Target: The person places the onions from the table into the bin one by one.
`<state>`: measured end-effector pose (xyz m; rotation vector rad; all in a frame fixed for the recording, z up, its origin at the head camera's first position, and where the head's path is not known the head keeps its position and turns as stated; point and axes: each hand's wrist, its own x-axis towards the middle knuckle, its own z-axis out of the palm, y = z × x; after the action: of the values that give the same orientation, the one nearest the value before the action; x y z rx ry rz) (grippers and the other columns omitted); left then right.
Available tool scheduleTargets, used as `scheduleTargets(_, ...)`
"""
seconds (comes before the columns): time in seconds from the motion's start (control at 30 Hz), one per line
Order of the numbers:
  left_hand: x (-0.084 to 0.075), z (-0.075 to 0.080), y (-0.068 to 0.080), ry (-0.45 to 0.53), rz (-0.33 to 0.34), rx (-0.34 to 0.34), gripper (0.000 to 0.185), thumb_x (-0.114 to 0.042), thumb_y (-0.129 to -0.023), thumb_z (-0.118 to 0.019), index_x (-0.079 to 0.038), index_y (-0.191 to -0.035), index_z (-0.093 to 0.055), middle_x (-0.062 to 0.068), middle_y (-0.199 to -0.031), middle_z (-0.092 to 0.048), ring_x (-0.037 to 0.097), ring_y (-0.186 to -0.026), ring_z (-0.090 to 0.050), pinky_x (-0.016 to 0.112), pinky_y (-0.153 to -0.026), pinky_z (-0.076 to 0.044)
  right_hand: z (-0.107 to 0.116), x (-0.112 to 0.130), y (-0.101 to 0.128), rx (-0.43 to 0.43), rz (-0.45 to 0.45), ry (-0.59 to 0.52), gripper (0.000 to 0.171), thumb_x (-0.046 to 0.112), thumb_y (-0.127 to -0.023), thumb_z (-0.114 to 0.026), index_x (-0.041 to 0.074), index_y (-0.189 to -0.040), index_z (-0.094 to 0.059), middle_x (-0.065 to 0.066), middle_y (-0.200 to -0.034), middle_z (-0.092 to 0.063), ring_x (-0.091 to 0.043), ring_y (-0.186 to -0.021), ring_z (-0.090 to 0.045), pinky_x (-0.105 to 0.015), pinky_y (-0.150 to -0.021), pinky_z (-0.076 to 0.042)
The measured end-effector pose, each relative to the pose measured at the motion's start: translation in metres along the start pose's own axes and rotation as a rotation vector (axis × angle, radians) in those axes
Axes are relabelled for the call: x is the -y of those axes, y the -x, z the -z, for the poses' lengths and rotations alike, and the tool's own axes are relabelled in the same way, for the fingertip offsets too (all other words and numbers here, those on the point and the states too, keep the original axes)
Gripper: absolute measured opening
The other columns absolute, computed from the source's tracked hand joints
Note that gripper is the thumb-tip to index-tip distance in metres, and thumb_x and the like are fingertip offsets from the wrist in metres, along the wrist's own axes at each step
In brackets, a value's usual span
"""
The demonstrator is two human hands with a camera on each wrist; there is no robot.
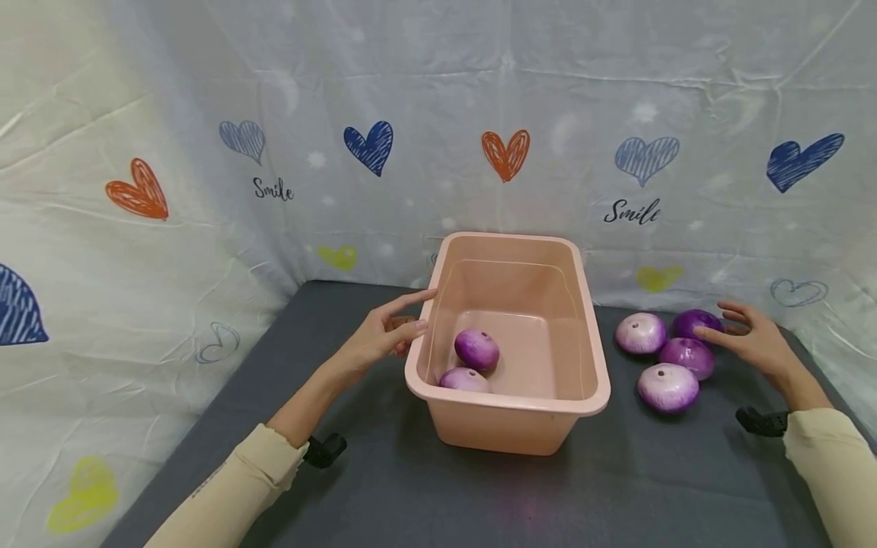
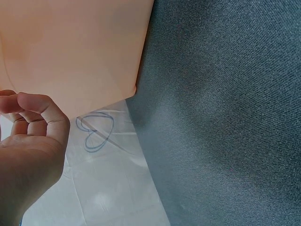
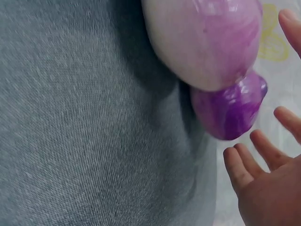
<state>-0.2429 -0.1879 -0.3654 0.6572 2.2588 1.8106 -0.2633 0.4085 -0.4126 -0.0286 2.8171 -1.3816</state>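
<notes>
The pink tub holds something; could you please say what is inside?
Inside the tub lie two onions, toward its near left corner. The near rim hides the closer onion's lower part; what lies beneath them is covered.

dark grey tabletop (image 1: 370, 487) (woven look): peach tub (image 1: 503, 431) standing, four purple onions (image 1: 687, 358) clustered to its right.

Downward head, close left wrist views share tub (image 1: 503, 428).
</notes>
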Motion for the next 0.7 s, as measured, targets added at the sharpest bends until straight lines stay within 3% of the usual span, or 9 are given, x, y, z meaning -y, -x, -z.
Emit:
scheduleTargets(0.13, 0.0, 0.0, 0.001, 0.0, -0.003, 0.003, 0.052, -0.026, -0.103, -0.064, -0.029, -0.153, -0.05, 0.02, -0.067, -0.039, 0.022, -0.061, -0.042, 0.033, -0.063, -0.041, 0.002, -0.005, -0.005, 0.02, 0.003, -0.002, 0.096, 0.038, -0.098, -0.069, -0.007, -0.159, -0.009, -0.042, -0.156, -0.008, -0.064, -0.137, -0.017, -0.076, -0.1, -0.024)
scheduleTargets(0.4, 0.001, -0.001, 0.001, 0.011, 0.007, 0.013, 0.051, -0.026, -0.103, -0.064, -0.031, -0.152, -0.05, 0.008, -0.066, -0.041, 0.029, -0.064, -0.04, 0.032, -0.062, -0.041, 0.009, -0.016, -0.016, 0.104, -0.006, -0.005, 0.095, 0.036, -0.1, -0.068, -0.002, -0.161, -0.007, -0.038, -0.158, -0.004, -0.064, -0.139, -0.012, -0.076, -0.101, -0.021)
scheduleTargets(0.7, -0.001, 0.0, 0.003, -0.002, 0.01, 0.008, 0.051, -0.027, -0.103, -0.063, -0.032, -0.152, -0.05, 0.01, -0.066, -0.042, 0.026, -0.064, -0.041, 0.032, -0.063, -0.041, 0.011, -0.017, -0.024, 0.139, -0.012, 0.012, 0.092, 0.037, -0.099, -0.069, -0.001, -0.161, -0.012, -0.036, -0.159, -0.012, -0.062, -0.139, -0.014, -0.076, -0.101, -0.023)
